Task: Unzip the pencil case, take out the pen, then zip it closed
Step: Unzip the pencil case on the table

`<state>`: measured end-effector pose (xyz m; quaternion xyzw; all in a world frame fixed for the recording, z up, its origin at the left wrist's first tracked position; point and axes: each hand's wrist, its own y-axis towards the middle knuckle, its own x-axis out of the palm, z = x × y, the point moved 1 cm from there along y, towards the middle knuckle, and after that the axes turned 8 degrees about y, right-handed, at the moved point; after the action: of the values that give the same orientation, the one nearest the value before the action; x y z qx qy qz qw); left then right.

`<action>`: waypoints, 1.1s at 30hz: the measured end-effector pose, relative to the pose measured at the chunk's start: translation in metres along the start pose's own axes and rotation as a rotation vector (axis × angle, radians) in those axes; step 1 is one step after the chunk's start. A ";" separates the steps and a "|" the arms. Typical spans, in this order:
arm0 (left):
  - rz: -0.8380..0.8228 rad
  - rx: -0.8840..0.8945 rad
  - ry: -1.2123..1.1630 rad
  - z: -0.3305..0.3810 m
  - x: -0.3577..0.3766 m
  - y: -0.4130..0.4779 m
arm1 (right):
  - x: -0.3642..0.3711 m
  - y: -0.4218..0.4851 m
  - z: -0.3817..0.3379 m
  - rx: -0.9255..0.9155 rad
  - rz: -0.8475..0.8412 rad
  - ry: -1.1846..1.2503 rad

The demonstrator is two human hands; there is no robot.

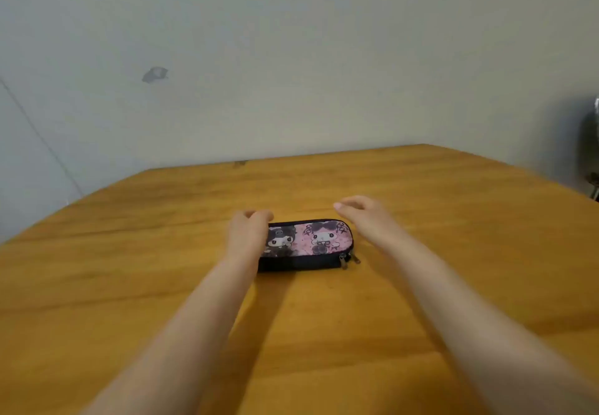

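Lying flat mid-table [129, 269]: cartoon-print pencil case [311, 246], zipped, two zipper pulls [348, 260] at its right end. Left hand [248, 230] over its left end, fingers curled, grip unclear. Right hand [363, 217] beside it, loosely open, empty.

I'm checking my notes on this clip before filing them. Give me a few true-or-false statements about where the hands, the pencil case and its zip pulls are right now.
1. The pencil case lies flat on the wooden table. True.
2. A pen lies on the table beside the case. False: no pen is in view.
3. The zip pulls sit at the case's right end. True.
4. The right hand is pinching a zip pull. False: it hovers past the case's right end, fingers loosely open, holding nothing.
5. The left hand covers the case's left end. True.
6. The case is wide open. False: it looks zipped shut.
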<state>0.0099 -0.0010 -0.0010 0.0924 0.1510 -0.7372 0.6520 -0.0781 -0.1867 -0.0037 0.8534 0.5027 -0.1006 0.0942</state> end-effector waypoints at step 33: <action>0.210 0.206 -0.202 -0.066 0.020 0.014 | 0.025 -0.006 0.062 0.002 0.329 0.096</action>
<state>0.0174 0.0011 -0.0707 0.0995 -0.0019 -0.6824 0.7242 -0.0766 -0.1793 -0.0704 0.9282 0.3600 -0.0433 0.0842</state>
